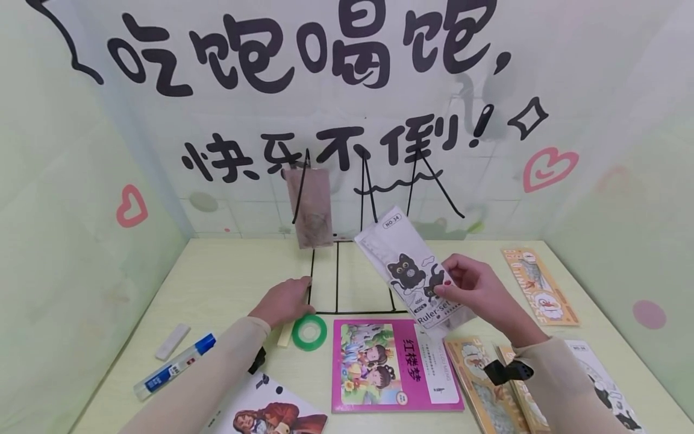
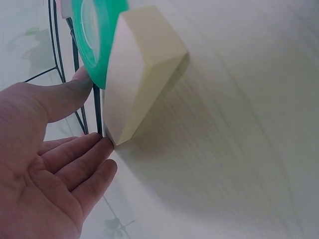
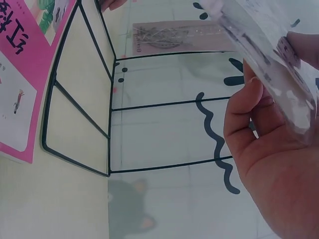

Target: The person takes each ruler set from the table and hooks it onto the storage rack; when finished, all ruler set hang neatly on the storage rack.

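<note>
My right hand (image 1: 477, 289) pinches a clear ruler-set packet (image 1: 403, 271) with black cats on its card, thumb in front and fingers behind. The packet is tilted, its top edge close to the middle prong of a black wire rack (image 1: 337, 277). From the rack's left prong hangs a pinkish packet (image 1: 314, 208), seen from its back. My left hand (image 1: 284, 298) touches the left side of the rack's base, thumb and extended fingers apart along the wire (image 2: 97, 109). Beside it lie a green tape roll (image 1: 309, 332) and a pale block (image 2: 144, 64).
A pink picture book (image 1: 396, 367) lies in front of the rack. Orange packets (image 1: 542, 286) and another cat packet (image 1: 602, 386) are at right. A glue stick (image 1: 173, 367), a white eraser-like block (image 1: 172, 342) and an illustrated booklet (image 1: 265, 410) lie at left. Printed walls (image 1: 347, 108) enclose the table.
</note>
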